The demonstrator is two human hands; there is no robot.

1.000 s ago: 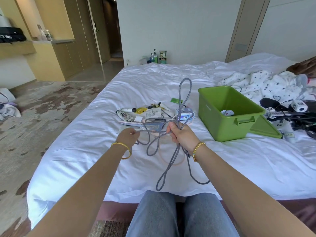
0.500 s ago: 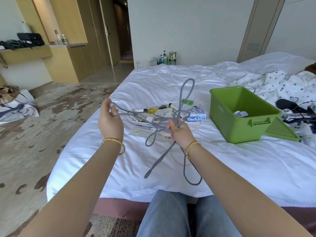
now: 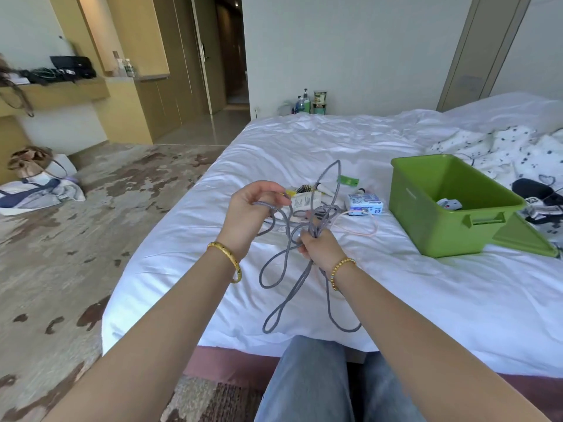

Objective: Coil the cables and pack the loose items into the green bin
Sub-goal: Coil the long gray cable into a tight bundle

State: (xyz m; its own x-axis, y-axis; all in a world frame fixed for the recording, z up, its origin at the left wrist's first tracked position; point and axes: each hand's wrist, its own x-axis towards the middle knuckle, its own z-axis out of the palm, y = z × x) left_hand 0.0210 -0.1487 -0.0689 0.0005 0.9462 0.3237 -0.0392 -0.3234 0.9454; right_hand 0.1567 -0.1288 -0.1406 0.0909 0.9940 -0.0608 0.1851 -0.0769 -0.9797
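While you sat at the edge of the bed (image 3: 304,141), your right hand (image 3: 318,246) had its fingers curled tight around the gathered middle of the grey cable (image 3: 285,300), and your left hand (image 3: 253,208), raised at about ten o'clock from the right, pinched a free strand between thumb and curled fingers. The cable hung over the sheet in limp loops, one loop standing up above your fist: light, soft, braided, likely to tangle rather than slip. It was best held at the bunch, each new loop fed in by the left. The green bin (image 3: 451,208) sat open at two o'clock, well apart, with small loose items (image 3: 364,204) lying between.
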